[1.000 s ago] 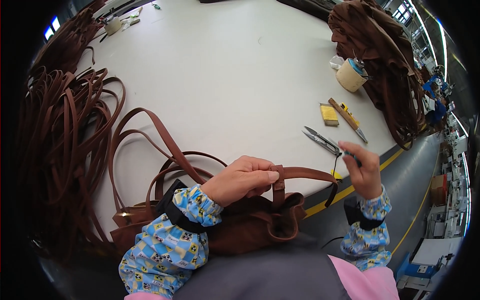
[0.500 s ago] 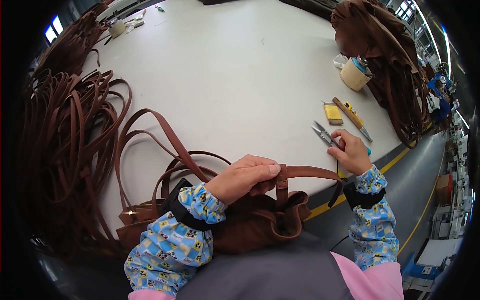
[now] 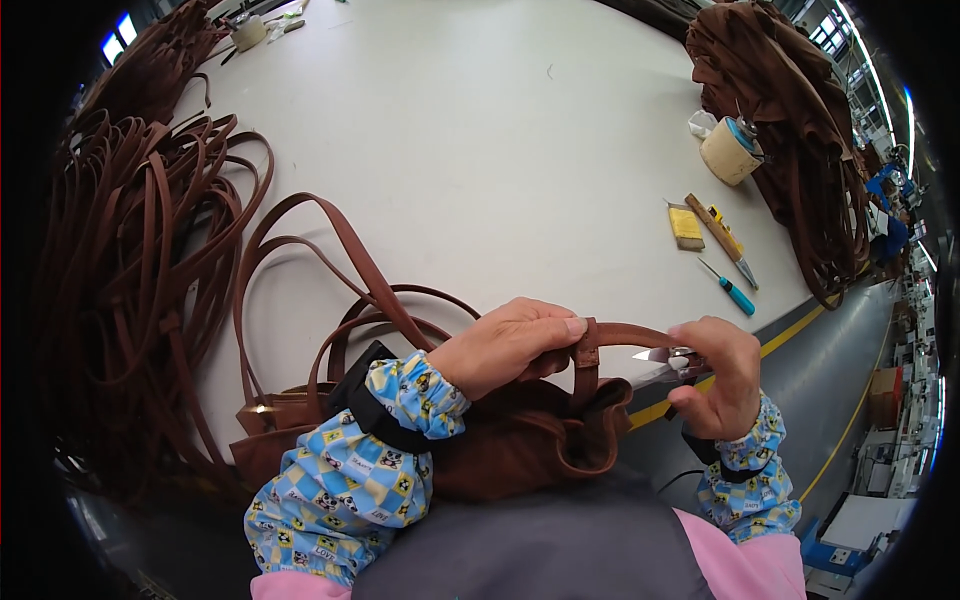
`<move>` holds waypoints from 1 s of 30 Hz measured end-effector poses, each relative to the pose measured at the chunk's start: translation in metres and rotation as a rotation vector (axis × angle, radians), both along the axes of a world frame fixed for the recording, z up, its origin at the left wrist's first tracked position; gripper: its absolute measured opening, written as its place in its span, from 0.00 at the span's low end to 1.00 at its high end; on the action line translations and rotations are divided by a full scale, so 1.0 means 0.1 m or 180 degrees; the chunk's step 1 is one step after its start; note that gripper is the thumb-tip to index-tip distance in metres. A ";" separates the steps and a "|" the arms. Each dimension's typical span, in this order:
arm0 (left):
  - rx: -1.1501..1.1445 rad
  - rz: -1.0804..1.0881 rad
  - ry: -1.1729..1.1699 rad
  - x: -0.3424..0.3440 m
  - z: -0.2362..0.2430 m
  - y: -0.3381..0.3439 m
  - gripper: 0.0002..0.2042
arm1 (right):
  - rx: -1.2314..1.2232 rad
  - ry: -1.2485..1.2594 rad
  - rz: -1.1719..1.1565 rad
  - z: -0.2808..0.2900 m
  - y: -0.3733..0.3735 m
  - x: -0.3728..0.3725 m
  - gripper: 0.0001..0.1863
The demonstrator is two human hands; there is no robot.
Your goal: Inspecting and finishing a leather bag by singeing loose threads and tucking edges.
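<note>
A brown leather bag point(image 3: 480, 455) lies against the table's near edge, partly hidden by my left arm and the dark apron. My left hand point(image 3: 515, 345) pinches its narrow strap point(image 3: 632, 334) beside a stitched leather loop point(image 3: 587, 345). To the right, my right hand point(image 3: 722, 372) is closed around small thread snips point(image 3: 658, 356). Their blades point left, just below the strap and close to the loop; whether they touch leather or thread I cannot tell. Long bag handles point(image 3: 335, 235) arch up from the bag on the left.
Brown straps point(image 3: 150, 230) heap up at left; more brown leather point(image 3: 780, 90) hangs at far right. On the table's right lie a teal-handled awl point(image 3: 737, 295), a wooden-handled tool point(image 3: 715, 225), a yellow thread card point(image 3: 686, 228) and a cream pot point(image 3: 731, 155).
My right hand has come down from the table with the snips, bringing their blades to the strap near the loop. The awl now shows fully. My left hand keeps its pinch.
</note>
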State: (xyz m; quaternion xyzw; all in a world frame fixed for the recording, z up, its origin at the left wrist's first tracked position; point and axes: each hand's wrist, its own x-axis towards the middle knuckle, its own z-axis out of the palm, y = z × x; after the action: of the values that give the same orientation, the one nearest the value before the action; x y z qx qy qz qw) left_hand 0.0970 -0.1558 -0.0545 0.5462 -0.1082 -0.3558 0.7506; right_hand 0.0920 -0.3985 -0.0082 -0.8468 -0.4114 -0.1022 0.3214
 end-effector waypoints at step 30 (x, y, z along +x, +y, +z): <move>-0.0047 0.0004 0.0000 0.00 -0.01 0.00 0.15 | -0.0141 -0.0859 -0.0327 -0.27 0.17 -0.03 0.14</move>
State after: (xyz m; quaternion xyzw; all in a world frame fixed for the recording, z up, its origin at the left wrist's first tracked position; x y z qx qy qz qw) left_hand 0.0969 -0.1561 -0.0553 0.5407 -0.1105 -0.3546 0.7547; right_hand 0.0892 -0.3818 -0.0355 -0.8521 -0.4092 -0.2224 0.2387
